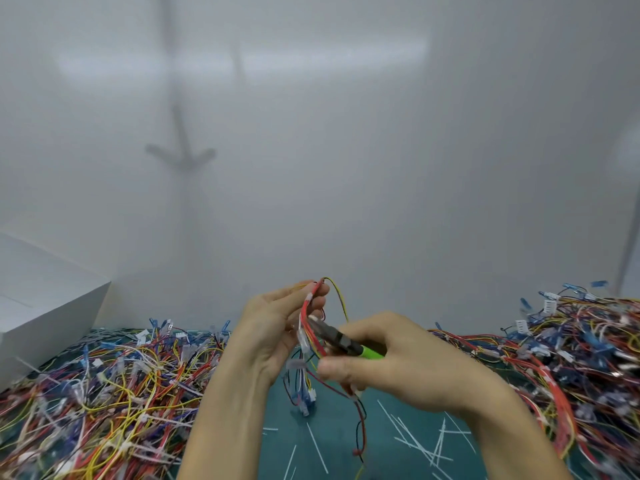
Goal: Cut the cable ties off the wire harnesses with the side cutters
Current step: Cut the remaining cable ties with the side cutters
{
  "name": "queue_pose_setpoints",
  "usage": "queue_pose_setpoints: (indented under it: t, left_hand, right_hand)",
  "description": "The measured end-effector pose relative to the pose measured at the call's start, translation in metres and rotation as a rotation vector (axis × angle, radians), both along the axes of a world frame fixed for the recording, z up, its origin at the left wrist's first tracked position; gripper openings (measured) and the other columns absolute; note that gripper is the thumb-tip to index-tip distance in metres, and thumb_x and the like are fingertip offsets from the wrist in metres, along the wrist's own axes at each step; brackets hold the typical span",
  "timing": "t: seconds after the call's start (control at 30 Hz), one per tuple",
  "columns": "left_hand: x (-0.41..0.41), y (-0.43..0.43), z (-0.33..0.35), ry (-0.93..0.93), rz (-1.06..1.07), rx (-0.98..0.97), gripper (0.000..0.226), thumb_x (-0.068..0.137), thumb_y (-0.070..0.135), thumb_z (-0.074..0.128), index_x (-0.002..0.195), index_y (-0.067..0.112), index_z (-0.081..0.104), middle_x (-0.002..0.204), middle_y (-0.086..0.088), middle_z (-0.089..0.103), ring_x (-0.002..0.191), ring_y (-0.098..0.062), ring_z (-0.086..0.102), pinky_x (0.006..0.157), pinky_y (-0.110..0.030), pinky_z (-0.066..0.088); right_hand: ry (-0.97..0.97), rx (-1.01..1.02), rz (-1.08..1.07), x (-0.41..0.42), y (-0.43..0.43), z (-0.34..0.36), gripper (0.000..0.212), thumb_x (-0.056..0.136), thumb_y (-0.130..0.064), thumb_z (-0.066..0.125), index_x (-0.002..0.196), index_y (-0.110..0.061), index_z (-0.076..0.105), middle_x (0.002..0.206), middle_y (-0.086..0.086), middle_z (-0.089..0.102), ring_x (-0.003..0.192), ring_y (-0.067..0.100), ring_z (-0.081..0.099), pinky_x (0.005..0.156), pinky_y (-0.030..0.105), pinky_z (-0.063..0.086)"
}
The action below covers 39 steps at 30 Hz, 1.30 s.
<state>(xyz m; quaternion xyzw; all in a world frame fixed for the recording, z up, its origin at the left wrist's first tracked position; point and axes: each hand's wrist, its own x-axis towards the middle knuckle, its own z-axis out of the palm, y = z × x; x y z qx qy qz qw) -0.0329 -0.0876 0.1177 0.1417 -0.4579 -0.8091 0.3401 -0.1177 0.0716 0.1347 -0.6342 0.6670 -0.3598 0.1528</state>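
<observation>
My left hand (273,327) holds a wire harness (306,317) of red, yellow and white wires upright above the green mat, fingers curled round its upper part. The harness's lower ends with white and blue connectors (304,396) hang down to the mat. My right hand (391,362) grips the side cutters (341,339) by their green handles. The dark jaws point left and sit against the harness, just below my left fingers. A pale cable tie on the harness is near the jaws, blurred.
A large pile of tangled harnesses (104,393) covers the mat on the left, another pile (571,358) on the right. Cut white tie strips (426,441) lie on the green mat (339,427) between them. A white box (41,306) stands far left against the white wall.
</observation>
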Motion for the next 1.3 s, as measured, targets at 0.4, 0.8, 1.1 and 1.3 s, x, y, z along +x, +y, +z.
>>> queue_pose_setpoints:
  t: [0.4, 0.8, 1.1, 1.3]
  left_hand:
    - [0.012, 0.019, 0.013, 0.077, -0.17, -0.64, 0.026, 0.084, 0.008, 0.066, 0.11, 0.007, 0.064, 0.08, -0.004, 0.07, 0.072, -0.01, 0.065, 0.068, -0.016, 0.051]
    - [0.027, 0.026, 0.018, -0.101, -0.494, -0.957, 0.019, 0.092, 0.002, 0.06, 0.109, 0.009, 0.056, 0.093, -0.014, 0.068, 0.085, -0.017, 0.059, 0.074, -0.028, 0.045]
    - [0.019, 0.017, 0.023, -0.191, 0.024, -0.497, 0.022, 0.098, 0.019, 0.047, 0.096, 0.012, 0.068, 0.102, -0.004, 0.077, 0.104, -0.022, 0.071, 0.089, -0.04, 0.052]
    - [0.023, 0.022, 0.033, -0.097, 0.05, -0.317, 0.045, 0.085, 0.056, 0.054, 0.077, 0.02, 0.08, 0.09, -0.011, 0.077, 0.075, -0.023, 0.075, 0.068, -0.035, 0.061]
  right_hand:
    - [-0.754, -0.321, -0.516, -0.01, -0.01, -0.002, 0.05, 0.092, -0.049, 0.06, 0.084, -0.002, 0.072, 0.073, 0.01, 0.076, 0.052, 0.015, 0.058, 0.056, 0.029, 0.052]
    - [-1.013, -0.485, -0.242, -0.007, -0.004, 0.005, 0.03, 0.058, -0.028, 0.083, 0.078, -0.006, 0.077, 0.065, 0.012, 0.063, 0.058, 0.027, 0.059, 0.049, 0.03, 0.053]
    - [-0.597, -0.561, -0.185, -0.011, 0.01, 0.011, 0.016, 0.07, -0.009, 0.083, 0.081, -0.019, 0.077, 0.091, 0.003, 0.077, 0.075, 0.011, 0.067, 0.067, 0.021, 0.054]
    - [-0.364, -0.338, -0.094, 0.006, 0.001, 0.006, 0.013, 0.079, -0.006, 0.08, 0.082, -0.014, 0.071, 0.068, -0.013, 0.068, 0.066, 0.009, 0.058, 0.064, 0.017, 0.049]
